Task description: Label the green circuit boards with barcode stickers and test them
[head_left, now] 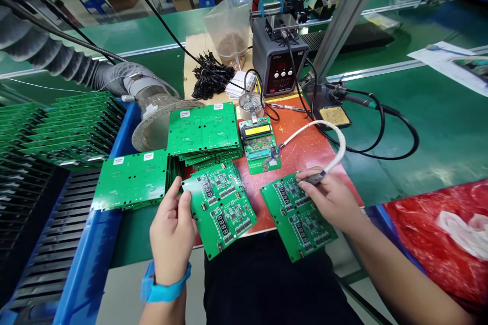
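My left hand (173, 228) pinches the left edge of a green circuit board (221, 208) with two digit displays, tilted at the front of the bench. To its right lies a second green board (299, 216) of the same kind, reaching past the bench edge. Over that board's upper part, my right hand (328, 195) has its fingers closed round a grey probe (315, 177) on a white sleeved cable (339, 137). The cable runs to a small tester board (261, 144) with a lit yellow screen. Stacks of green boards (204, 129) stand behind my left hand.
A blue bin (91, 233) with racked boards (68, 127) is at the left, below a fume hose nozzle (152, 117). Behind are a soldering station (280, 61), black leads (211, 73) and an iron in its stand (353, 99). Red plastic (430, 233) lies right.
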Demonstrator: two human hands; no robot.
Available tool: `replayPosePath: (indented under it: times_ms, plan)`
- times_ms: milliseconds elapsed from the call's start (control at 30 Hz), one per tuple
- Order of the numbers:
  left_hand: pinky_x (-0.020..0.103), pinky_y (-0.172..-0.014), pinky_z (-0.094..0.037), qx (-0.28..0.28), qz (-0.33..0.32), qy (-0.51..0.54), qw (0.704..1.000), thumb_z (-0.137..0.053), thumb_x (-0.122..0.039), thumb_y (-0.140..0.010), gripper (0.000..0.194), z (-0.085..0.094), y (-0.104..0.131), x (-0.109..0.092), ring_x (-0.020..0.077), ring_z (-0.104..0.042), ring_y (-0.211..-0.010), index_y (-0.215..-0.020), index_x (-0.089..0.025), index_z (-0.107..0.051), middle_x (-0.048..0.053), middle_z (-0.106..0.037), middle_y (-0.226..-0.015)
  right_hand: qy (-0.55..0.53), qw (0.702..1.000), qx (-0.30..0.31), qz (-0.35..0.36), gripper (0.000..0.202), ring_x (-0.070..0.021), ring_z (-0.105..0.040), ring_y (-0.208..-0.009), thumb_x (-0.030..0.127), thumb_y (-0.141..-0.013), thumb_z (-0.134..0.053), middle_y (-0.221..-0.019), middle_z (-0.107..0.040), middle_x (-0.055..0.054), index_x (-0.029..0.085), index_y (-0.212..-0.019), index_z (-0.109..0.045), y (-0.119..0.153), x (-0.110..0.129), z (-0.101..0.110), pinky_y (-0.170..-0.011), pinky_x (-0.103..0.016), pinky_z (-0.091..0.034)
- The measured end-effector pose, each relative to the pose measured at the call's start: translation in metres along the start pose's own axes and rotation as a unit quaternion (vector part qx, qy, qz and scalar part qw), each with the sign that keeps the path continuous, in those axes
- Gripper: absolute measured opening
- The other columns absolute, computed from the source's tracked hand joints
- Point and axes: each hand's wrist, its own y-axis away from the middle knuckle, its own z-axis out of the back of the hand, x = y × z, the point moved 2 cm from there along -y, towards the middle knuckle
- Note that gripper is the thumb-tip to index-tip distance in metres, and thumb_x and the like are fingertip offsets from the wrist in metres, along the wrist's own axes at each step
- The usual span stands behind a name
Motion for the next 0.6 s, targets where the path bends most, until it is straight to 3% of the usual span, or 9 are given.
replayPosePath:
  times_ms: [133, 233, 367, 467, 600]
  plan:
    - [0.033, -0.078, -0.050, -0.020, -0.043, -0.035, 0.998, -0.048, -0.043, -0.088, 0.047, -0.0047, 0.0004, -0.0006, 0.0216, -0.065, -0.090, -0.131, -0.024, -0.052, 0.006, -0.070, -0.102, 0.046, 0.998, 0.002, 0.034, 0.016, -0.0213, -0.063, -0.092, 0.030, -0.088, -0.052, -0.095, -0.068, -0.006, 0.020, -0.096, -0.061, 0.0004, 0.0022, 0.0002, -0.081, -0.037, -0.052]
    - [0.034, -0.080, -0.050, -0.017, -0.066, -0.055, 0.996, -0.046, -0.040, -0.090, 0.038, -0.0053, -0.0007, 0.0006, 0.0224, -0.064, -0.093, -0.119, -0.023, -0.062, 0.006, -0.069, -0.105, 0.067, 0.996, 0.008, 0.049, 0.015, -0.0217, -0.064, -0.091, 0.029, -0.088, -0.051, -0.094, -0.068, -0.007, 0.020, -0.095, -0.061, 0.0004, 0.0042, 0.0004, -0.082, -0.038, -0.052]
    - [0.032, -0.076, -0.053, 0.005, -0.080, -0.037, 0.996, -0.057, -0.043, -0.084, 0.036, -0.0053, 0.0016, 0.0045, 0.0196, -0.065, -0.082, -0.113, -0.022, -0.065, 0.005, -0.069, -0.102, 0.076, 0.995, 0.016, 0.055, 0.015, -0.0219, -0.065, -0.092, 0.030, -0.087, -0.053, -0.094, -0.069, -0.007, 0.021, -0.094, -0.062, 0.0000, 0.0046, -0.0014, -0.078, -0.036, -0.053]
    - [0.030, -0.070, -0.054, 0.014, -0.116, -0.019, 0.993, -0.063, -0.043, -0.079, 0.038, -0.0050, 0.0047, 0.0050, 0.0170, -0.064, -0.077, -0.109, -0.020, -0.064, 0.007, -0.064, -0.114, 0.078, 0.995, 0.000, 0.054, 0.013, -0.0213, -0.066, -0.088, 0.029, -0.086, -0.054, -0.089, -0.069, -0.006, 0.021, -0.090, -0.063, -0.0004, 0.0032, -0.0029, -0.073, -0.034, -0.054]
    - [0.032, -0.078, -0.054, 0.011, -0.152, -0.044, 0.987, -0.060, -0.038, -0.083, 0.031, -0.0043, 0.0067, 0.0045, 0.0195, -0.065, -0.088, -0.107, -0.020, -0.064, 0.009, -0.055, -0.128, 0.088, 0.995, -0.014, 0.053, 0.012, -0.0207, -0.066, -0.083, 0.029, -0.086, -0.054, -0.085, -0.070, -0.005, 0.022, -0.085, -0.063, -0.0008, 0.0004, -0.0031, -0.071, -0.033, -0.054]
